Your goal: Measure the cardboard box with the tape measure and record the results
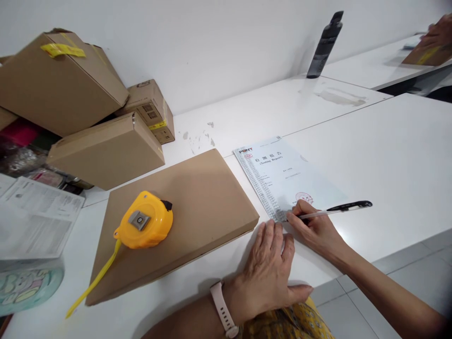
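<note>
A pen [348,206] with a black cap end and clear barrel is gripped in my right hand [319,230], its tip down at the lower left corner of a printed report sheet [278,174]. The sheet lies flat and carries a red round stamp. My left hand [270,263] rests flat on the table by the sheet's lower edge, fingers stretched out and holding nothing. To its left lies a flat cardboard box [197,202], with a yellow tape measure [148,223] on top, its yellow strap hanging over the box's edge.
Several cardboard boxes [106,146] are stacked at the back left. Printed papers [42,216] and a green patterned container [31,287] stand at the left. A dark bottle [325,47] stands by the wall. At far right, another person's hand [441,33] touches a small box [429,54].
</note>
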A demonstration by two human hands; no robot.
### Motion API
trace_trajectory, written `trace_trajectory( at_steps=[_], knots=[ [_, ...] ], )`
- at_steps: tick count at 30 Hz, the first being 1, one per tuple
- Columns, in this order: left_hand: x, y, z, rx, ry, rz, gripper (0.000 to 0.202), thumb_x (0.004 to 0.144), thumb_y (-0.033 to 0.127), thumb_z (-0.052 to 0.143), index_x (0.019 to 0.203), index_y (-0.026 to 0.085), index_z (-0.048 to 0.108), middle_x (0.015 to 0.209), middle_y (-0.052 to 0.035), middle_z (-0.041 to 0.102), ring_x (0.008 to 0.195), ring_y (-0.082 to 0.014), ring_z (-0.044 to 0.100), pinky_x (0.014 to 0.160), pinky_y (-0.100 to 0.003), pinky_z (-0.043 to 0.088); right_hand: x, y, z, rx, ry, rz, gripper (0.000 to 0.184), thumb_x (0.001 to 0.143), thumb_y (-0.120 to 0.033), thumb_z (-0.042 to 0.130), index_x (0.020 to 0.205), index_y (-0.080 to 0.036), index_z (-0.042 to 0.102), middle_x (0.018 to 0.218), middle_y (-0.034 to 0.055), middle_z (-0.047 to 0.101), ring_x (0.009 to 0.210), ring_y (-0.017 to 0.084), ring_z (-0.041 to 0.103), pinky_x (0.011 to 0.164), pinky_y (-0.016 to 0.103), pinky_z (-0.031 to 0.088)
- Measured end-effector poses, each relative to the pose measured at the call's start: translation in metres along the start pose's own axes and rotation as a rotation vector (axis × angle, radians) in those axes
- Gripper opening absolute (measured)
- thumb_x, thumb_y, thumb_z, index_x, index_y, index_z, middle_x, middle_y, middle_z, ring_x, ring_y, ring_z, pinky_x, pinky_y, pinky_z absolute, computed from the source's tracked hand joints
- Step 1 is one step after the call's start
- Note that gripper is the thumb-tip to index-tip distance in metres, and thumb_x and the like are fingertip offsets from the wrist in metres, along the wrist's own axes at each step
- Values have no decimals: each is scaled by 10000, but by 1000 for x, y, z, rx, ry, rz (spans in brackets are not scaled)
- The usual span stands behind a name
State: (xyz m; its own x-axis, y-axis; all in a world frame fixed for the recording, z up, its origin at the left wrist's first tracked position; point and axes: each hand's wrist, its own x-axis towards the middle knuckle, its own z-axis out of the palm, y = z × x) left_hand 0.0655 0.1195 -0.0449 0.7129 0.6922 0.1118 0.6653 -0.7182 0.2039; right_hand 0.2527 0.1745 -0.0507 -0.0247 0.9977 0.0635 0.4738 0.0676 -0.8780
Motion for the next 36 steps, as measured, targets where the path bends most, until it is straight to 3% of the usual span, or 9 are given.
trace_trajectory(
  at_steps=[36],
  knots=[
    [-2,-1,3,36,24,10,920,928,758,442,1479,21,422,1572,-294,427,1513,-418,339,1259,-500,286,0,2,-1,-30,39,-4,278,930,-342,580,691,-254,469,645,-26,475,593,151,424,537,298,349]
  ],
)
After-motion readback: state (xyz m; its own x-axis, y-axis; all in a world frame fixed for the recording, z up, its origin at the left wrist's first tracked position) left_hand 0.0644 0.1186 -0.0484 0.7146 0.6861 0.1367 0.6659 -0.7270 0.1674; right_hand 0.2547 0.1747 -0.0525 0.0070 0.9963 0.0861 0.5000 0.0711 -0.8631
